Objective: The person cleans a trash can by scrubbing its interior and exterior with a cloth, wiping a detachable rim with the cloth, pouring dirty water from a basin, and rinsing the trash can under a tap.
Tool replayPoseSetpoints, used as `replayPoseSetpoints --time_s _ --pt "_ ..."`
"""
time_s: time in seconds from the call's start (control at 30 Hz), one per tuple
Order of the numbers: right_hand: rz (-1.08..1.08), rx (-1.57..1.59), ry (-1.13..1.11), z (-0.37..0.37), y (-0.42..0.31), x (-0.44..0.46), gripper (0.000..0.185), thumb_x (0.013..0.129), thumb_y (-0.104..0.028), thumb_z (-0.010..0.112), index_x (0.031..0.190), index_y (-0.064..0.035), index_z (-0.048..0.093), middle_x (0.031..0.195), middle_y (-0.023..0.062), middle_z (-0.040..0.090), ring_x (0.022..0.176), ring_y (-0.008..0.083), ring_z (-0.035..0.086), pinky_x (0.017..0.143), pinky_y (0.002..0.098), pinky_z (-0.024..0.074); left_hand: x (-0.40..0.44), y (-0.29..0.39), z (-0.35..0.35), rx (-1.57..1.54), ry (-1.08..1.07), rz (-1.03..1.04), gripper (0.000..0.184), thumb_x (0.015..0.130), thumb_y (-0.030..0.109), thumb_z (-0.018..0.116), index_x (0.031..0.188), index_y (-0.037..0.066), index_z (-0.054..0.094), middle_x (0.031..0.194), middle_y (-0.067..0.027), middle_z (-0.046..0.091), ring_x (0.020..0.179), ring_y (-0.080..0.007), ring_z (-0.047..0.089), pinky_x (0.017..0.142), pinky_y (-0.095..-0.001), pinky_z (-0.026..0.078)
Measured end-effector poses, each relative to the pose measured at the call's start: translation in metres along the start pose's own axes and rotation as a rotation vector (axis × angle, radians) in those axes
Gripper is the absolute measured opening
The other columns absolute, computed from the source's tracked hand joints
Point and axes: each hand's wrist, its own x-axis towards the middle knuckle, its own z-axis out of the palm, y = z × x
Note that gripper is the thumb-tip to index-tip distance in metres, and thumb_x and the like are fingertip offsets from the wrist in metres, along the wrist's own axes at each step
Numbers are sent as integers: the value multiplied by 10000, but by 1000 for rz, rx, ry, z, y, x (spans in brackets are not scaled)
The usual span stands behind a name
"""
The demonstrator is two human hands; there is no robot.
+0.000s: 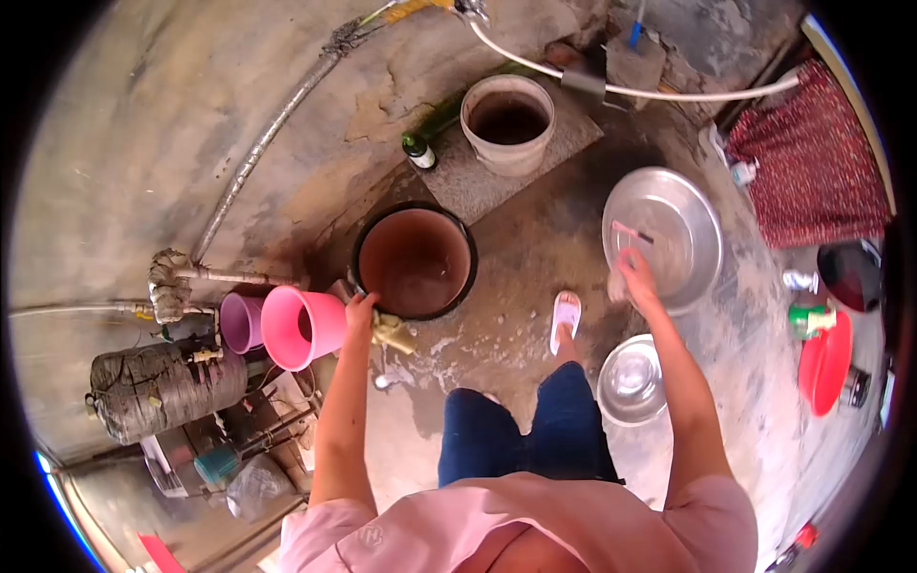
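Observation:
My left hand (pixel 361 311) is closed on a yellowish cloth (pixel 392 332), which hangs beside the black-rimmed brown tub (pixel 420 260). That hand is between the tub and a pink bucket (pixel 298 329). My right hand (pixel 635 277) is over the near left side of a large metal basin (pixel 705 229), its fingers stretched out and a little blurred. Just beyond the fingertips is a small pink-handled thing with a dark end (pixel 632 232). Whether the fingertips touch it I cannot tell.
A smaller metal bowl (pixel 630 382) stands near my foot. A whitish bucket (pixel 508 129) and a green bottle (pixel 418 151) stand on a stone slab (pixel 458 186). A purple bucket (pixel 241 320) is at left, a red basin (pixel 825 363) at right. The floor (pixel 516 248) looks wet.

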Motion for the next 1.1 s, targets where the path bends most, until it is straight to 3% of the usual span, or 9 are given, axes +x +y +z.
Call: replayPoseSetpoints --time_s 0.17,0.4,0.47,0.67,0.77,0.87,0.93,1.03,1.1 --pt "102 -66 43 -67 31 59 223 805 -253 572 982 -120 553 880 108 624 821 225 596 727 330 446 -22 58 30 274 225 290 264 677 105 608 917 -3 584 774 -34 589 725 -145 539 679 -292 438" --pt "-226 -12 9 -63 -120 178 271 843 -295 536 951 -50 576 854 97 614 784 186 575 700 312 442 -20 185 104 562 349 575 241 715 210 617 863 23 581 628 -114 540 556 -184 476 572 -322 403" --pt "-116 -2 -195 -49 -166 208 317 854 -338 499 963 -51 580 859 106 613 811 187 573 717 305 431 0 184 110 446 342 531 214 740 186 635 845 9 577 636 -69 566 562 -125 458 577 -302 406" --pt "-59 -202 -304 52 -163 296 449 819 -448 506 933 -23 596 871 131 625 783 262 598 707 332 437 42 169 118 98 322 337 201 767 92 627 924 -26 581 812 -15 603 696 -88 494 633 -247 414" --pt "363 -101 -593 113 -106 356 468 802 -460 534 925 -15 610 910 154 611 844 242 585 741 326 423 48 168 120 118 356 236 242 762 104 640 955 -26 574 800 5 572 696 -75 471 641 -220 390" --pt "543 112 -426 170 -59 389 511 767 -479 594 1015 -32 601 1005 136 595 921 208 555 758 328 411 48 148 108 96 427 64 171 764 127 650 865 11 576 772 14 562 680 -66 459 628 -222 382" --pt "596 314 -250 212 -23 413 517 687 -598 626 648 -91 533 530 15 468 430 137 411 442 294 361 39 120 91 155 505 -28 140 768 139 652 793 38 558 754 18 558 673 -67 462 620 -224 384" --pt "913 309 -364 235 13 458 555 675 -659 583 657 -105 545 505 21 480 388 151 414 369 298 310 -1 56 70 112 645 -109 136 771 105 624 844 3 572 792 -11 585 708 -85 500 652 -243 412" --pt "866 415 -415 241 13 475 622 660 -721 523 685 -102 571 515 49 537 360 168 425 346 296 301 -50 12 67 101 782 -104 151 768 80 602 877 -20 570 796 -21 588 719 -100 517 652 -259 426"
